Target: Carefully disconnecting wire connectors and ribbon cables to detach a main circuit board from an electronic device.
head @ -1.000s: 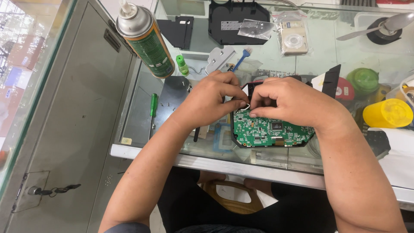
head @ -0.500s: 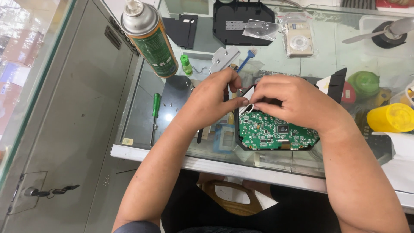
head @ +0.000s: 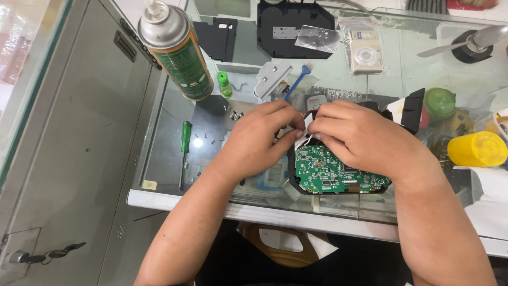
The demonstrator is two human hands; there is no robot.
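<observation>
Green circuit board point(head: 328, 172) under both hands, left hand point(head: 259, 140) and right hand point(head: 360, 135) grips pinching white strip point(head: 306, 127) at its top edge

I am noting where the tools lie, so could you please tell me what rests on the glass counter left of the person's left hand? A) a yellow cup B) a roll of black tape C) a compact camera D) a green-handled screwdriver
D: the green-handled screwdriver lies on the glass counter left of the left hand, with small screws around it.

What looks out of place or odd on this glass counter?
Small loose screws lie scattered on the glass counter beside the green-handled screwdriver, uncontained. Otherwise nothing stands out; both hands work at the green circuit board.
</observation>
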